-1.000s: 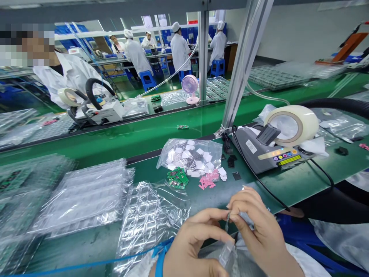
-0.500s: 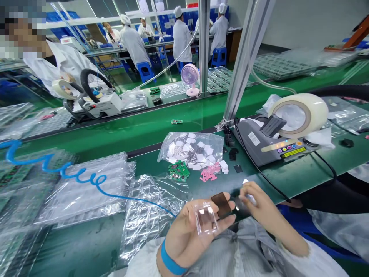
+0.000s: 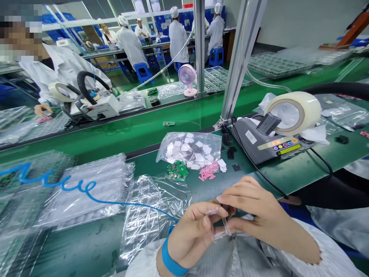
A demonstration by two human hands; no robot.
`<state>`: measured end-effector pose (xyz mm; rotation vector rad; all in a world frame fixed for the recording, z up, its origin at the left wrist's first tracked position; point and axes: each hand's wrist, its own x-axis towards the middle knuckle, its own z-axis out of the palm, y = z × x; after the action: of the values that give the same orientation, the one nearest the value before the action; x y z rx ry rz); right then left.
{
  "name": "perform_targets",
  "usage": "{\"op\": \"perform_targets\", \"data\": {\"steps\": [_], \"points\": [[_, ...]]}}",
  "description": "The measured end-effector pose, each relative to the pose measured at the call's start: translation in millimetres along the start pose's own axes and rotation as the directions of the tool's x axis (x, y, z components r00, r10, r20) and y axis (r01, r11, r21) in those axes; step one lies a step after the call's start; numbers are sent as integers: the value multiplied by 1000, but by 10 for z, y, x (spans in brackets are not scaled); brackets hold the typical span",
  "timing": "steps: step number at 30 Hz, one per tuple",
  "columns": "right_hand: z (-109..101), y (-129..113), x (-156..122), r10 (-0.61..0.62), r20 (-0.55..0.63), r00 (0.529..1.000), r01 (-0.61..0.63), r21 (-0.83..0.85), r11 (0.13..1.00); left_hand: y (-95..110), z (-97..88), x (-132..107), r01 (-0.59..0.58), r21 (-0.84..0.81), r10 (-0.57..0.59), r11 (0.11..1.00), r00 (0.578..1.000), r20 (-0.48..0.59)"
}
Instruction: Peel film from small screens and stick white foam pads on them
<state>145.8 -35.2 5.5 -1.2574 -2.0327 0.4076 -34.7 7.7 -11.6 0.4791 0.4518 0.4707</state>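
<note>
Low in front of my body, both hands come together. My left hand (image 3: 194, 229), with a blue band at its wrist, grips a small clear plastic case (image 3: 221, 233) between thumb and fingers. From the other side, my right hand (image 3: 255, 206) closes over the same case, its thumb at the case's right edge and its fingers bent above. A dark piece (image 3: 227, 209) shows only in part between the hands; my fingers hide most of it. Beyond them lie pink pieces (image 3: 208, 171), green circuit boards (image 3: 177, 171) and a bag of white pieces (image 3: 187, 150).
Stacked clear trays (image 3: 89, 188) and a blue coiled cord (image 3: 123, 203) lie at left. A grey tape machine (image 3: 253, 144) with a large roll (image 3: 313, 111) stands at right, its black cable on the bench. Behind are a metal post (image 3: 230, 69), a pink fan (image 3: 187, 77) and co-workers.
My right hand has moved left to meet my left hand and now closes round the clear case. The dark piece, open to view before, is mostly covered. The case has turned edge-on.
</note>
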Motion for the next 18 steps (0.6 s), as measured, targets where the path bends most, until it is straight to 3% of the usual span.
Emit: {"op": "perform_targets", "data": {"steps": [8,12,16,18], "points": [[13,-8,-7,-68,-7,998,63,-301,952,-17,-16,27,-3,39,5,999,999,-49],[-13,175,-73,-47,-57,997,21,-395,918,23,-17,20,-58,117,66,991,995,-69],[-40,416,-140,56,-199,978,-129,-379,916,-17,-92,52,-154,285,197,946,972,-129],[-27,401,-150,142,-303,942,-216,-229,949,-79,-150,98,-250,351,313,902,940,-135]]}}
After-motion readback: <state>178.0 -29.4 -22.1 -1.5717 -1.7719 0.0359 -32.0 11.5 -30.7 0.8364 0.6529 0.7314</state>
